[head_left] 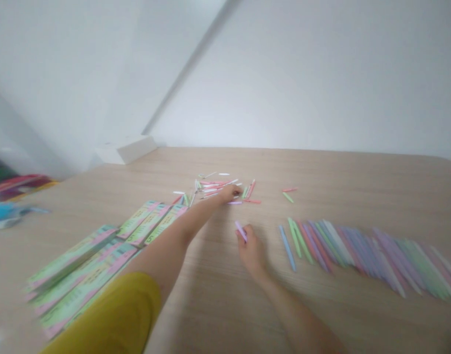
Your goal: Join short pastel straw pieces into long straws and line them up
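My left hand (230,193) reaches forward to the right side of a loose pile of coloured sticks (215,186). Its fingers are curled together at the sticks, and whatever lies between them is too small and blurred to name. Nearer to me, my right hand (250,246) is closed on a light purple stick (240,231), which points up and to the left. To its right, a blue stick (287,248) lies at the near end of a long row of coloured sticks (343,246), set side by side.
Several green and pink boxes (89,280) lie at the left, partly behind my left arm. A white box (127,149) stands at the table's back left. Red and green sticks (288,197) lie apart at the centre right. Colourful items (22,184) are beyond the left edge.
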Action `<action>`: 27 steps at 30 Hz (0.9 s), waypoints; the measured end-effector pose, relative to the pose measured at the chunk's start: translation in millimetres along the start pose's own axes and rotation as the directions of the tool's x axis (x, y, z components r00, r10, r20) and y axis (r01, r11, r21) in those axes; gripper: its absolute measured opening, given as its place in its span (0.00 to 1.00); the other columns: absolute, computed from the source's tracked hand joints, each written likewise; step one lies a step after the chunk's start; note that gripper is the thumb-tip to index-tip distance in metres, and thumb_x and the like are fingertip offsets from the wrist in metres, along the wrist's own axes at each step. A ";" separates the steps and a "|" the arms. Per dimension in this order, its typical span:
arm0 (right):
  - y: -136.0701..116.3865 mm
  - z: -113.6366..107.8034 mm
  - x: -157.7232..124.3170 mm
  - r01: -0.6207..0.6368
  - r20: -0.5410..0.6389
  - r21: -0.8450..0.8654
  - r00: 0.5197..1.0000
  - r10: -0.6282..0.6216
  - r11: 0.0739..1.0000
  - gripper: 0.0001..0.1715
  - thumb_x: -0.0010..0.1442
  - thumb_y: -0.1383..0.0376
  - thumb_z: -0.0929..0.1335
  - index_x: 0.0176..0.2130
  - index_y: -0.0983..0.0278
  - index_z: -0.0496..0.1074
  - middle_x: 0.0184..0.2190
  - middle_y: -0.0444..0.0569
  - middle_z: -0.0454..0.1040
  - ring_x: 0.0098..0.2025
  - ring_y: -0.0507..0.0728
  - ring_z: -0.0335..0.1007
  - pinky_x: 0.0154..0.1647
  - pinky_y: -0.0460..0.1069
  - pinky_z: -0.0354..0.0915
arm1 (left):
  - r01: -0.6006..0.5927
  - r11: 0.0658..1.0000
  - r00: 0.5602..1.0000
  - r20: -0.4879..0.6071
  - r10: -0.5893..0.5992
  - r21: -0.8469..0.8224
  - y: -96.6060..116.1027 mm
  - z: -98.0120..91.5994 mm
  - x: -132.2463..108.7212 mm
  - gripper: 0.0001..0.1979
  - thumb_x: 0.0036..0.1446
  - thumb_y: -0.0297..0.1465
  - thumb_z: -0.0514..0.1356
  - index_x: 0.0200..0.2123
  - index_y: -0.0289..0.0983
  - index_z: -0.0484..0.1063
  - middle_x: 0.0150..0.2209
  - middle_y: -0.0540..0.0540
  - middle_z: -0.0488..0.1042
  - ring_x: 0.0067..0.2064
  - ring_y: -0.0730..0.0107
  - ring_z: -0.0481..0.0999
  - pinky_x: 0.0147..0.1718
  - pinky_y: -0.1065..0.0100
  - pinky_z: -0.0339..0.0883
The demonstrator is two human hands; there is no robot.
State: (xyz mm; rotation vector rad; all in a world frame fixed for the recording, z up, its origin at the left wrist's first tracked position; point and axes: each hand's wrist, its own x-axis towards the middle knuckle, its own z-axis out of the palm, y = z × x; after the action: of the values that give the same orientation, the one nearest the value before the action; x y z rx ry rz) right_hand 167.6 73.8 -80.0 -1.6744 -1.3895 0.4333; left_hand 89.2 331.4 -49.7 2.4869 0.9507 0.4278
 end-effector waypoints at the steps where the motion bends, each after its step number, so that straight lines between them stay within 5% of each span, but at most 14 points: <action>1: -0.2 0.1 0.2 0.001 0.001 0.014 1.000 -0.001 1.000 0.11 0.61 0.57 0.61 0.32 0.60 0.65 0.21 0.44 0.67 0.22 0.54 0.60 0.24 0.47 0.44 | -0.031 0.998 0.999 0.021 0.030 0.045 -0.9 -1.4 -0.8 0.13 0.49 0.22 0.54 0.35 0.36 0.77 0.39 0.45 0.77 0.44 0.66 0.72 0.49 0.67 0.62; 6: -0.1 1.6 4.4 0.010 -0.016 0.237 1.000 -0.007 0.971 0.15 0.60 0.55 0.62 0.27 0.60 0.60 0.19 0.40 0.62 0.22 0.52 0.58 0.24 0.46 0.48 | -0.133 0.970 0.990 0.082 0.118 0.204 -4.1 -5.6 -0.9 0.10 0.51 0.24 0.56 0.36 0.36 0.76 0.42 0.39 0.74 0.49 0.61 0.69 0.54 0.64 0.58; 11: -5.4 2.2 8.5 -0.077 0.141 0.548 0.990 -0.001 0.833 0.16 0.59 0.52 0.62 0.30 0.60 0.60 0.16 0.35 0.57 0.18 0.49 0.55 0.21 0.44 0.51 | -0.161 0.948 0.987 0.043 0.155 0.275 -1.5 -5.4 -5.5 0.09 0.57 0.25 0.53 0.35 0.34 0.74 0.44 0.33 0.72 0.54 0.56 0.63 0.58 0.58 0.49; 15: -6.6 2.0 10.2 -0.125 0.166 0.605 0.986 0.029 0.786 0.18 0.56 0.50 0.64 0.30 0.61 0.61 0.15 0.35 0.58 0.17 0.49 0.55 0.19 0.44 0.52 | -0.143 0.938 0.989 0.000 0.151 0.315 5.0 -6.4 -12.9 0.10 0.58 0.25 0.52 0.37 0.33 0.73 0.47 0.31 0.71 0.55 0.53 0.61 0.56 0.57 0.49; 20: -5.2 -0.6 11.5 -0.128 0.148 0.604 0.988 0.047 0.787 0.20 0.55 0.48 0.65 0.28 0.60 0.59 0.14 0.35 0.58 0.17 0.49 0.54 0.18 0.44 0.51 | -0.067 0.932 0.993 -0.062 0.095 0.355 12.5 -17.6 -13.9 0.11 0.55 0.23 0.53 0.40 0.33 0.73 0.43 0.33 0.73 0.53 0.55 0.63 0.53 0.60 0.53; 27: -5.6 -4.1 12.4 -0.175 0.152 0.621 0.983 0.102 0.764 0.18 0.55 0.50 0.65 0.28 0.60 0.59 0.14 0.35 0.57 0.17 0.49 0.54 0.20 0.45 0.51 | 0.178 0.930 0.979 -0.150 -0.136 0.322 -1.7 -49.3 -1.9 0.19 0.57 0.24 0.52 0.52 0.32 0.67 0.42 0.40 0.76 0.41 0.65 0.73 0.40 0.69 0.63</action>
State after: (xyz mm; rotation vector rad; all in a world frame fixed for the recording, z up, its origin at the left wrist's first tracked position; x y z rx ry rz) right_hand 171.1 83.3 -70.1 -1.1955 -1.0231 0.9780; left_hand 65.7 345.5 -8.6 2.6782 1.3641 0.4004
